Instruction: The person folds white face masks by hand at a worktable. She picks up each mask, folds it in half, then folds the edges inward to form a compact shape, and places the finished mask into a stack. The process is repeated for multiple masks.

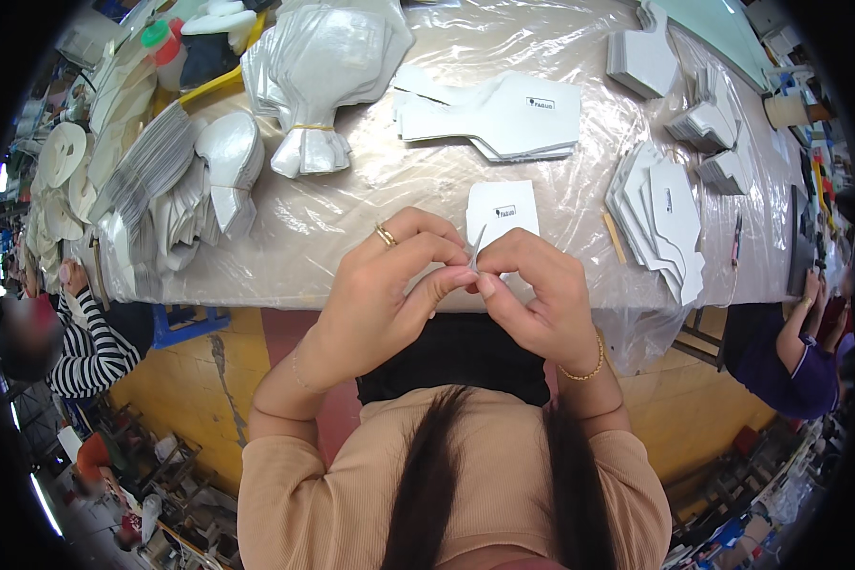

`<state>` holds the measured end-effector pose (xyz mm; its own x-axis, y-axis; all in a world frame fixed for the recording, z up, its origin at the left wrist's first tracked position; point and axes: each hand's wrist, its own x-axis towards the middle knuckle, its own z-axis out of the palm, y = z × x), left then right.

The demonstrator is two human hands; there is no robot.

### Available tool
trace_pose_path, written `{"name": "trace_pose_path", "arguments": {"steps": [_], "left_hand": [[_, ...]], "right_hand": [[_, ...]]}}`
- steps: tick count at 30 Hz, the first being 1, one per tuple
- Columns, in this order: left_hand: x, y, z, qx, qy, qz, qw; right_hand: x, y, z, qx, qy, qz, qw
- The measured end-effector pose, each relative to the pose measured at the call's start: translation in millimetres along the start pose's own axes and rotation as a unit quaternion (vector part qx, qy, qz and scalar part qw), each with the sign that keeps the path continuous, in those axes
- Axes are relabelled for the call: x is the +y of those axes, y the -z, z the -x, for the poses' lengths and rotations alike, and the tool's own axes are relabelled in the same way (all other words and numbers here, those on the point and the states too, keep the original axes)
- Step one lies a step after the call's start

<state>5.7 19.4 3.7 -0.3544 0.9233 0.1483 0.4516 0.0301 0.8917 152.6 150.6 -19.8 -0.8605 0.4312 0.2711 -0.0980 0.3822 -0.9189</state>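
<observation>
My left hand [385, 275] and my right hand [539, 290] meet at the table's near edge, thumbs and forefingers pinched together. Between the fingertips is a thin white piece [479, 239], seen almost edge-on; its full shape is hidden. Just beyond them lies a white cut piece [500, 201] with a small dark printed label, partly covered by my fingers. Farther off rests a pile of white shaped pieces [532, 119], the top one bearing the same kind of label. To the right, more labelled white pieces [673, 204] lie fanned out.
Clear plastic sheeting [351, 223] covers the table. Banded bundles of white pieces [318, 76] stand at the back left, with more stacks [228, 157] beside them. Other stacks [641, 57] sit at the far right, near a pen [736, 239]. People work at both sides.
</observation>
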Motion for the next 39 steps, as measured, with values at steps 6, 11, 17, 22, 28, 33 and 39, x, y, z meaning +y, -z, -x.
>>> {"name": "trace_pose_path", "arguments": {"steps": [6, 11, 17, 22, 28, 33, 39], "left_hand": [[-5, 0, -1, -0.005, -0.024, 0.056, 0.998], [-12, -21, 4, 0.091, 0.000, 0.165, 0.982], [-15, -30, 4, 0.122, 0.013, 0.190, 0.974], [-13, -31, 4, 0.090, -0.020, 0.114, 0.989], [-18, -38, 13, 0.133, 0.035, 0.209, 0.968], [-24, -42, 16, 0.152, 0.092, 0.397, 0.900], [-30, -40, 7, 0.115, 0.016, 0.381, 0.917]], "right_hand": [[7, -1, 6, 0.018, -0.001, -0.066, 0.998], [18, -12, 13, 0.073, -0.034, -0.270, 0.960], [24, -15, 11, 0.084, -0.037, -0.368, 0.925], [17, -12, 12, 0.082, -0.055, -0.175, 0.980], [12, -8, 16, 0.125, -0.075, -0.217, 0.965], [14, -8, 10, 0.180, -0.096, -0.325, 0.923], [7, -19, 10, 0.147, -0.072, -0.192, 0.968]]}}
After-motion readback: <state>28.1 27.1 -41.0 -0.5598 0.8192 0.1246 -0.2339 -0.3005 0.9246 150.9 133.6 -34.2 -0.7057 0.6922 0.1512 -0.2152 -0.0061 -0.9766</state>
